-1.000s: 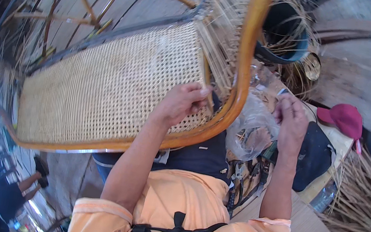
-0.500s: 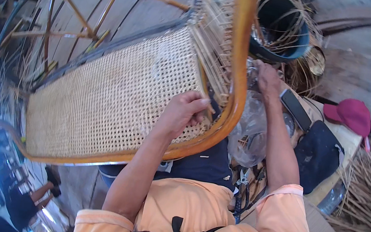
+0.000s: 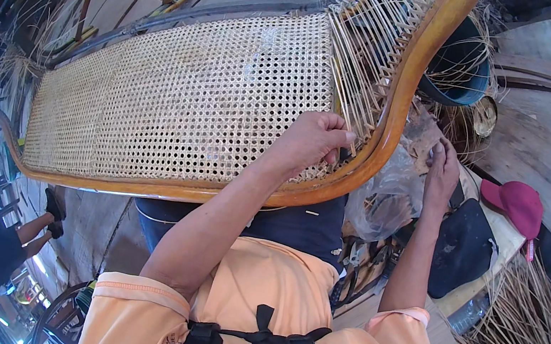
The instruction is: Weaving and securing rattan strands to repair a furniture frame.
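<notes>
Cane strands [image 3: 369,57] meet the left hand [image 3: 313,142], which pinches them at the woven seat [image 3: 186,100]; the right hand [image 3: 443,171] has dropped to the plastic bag [image 3: 388,190], fingers closed on something small.

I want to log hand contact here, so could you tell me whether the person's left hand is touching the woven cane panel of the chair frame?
Touching. The head view shows the left hand resting on the woven cane panel, fingers curled at its unfinished edge.

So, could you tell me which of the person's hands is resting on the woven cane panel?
The left hand, fingers pressed on the woven cane panel by its loose strands. The right hand is off the frame, beside crumpled clear plastic.
</notes>
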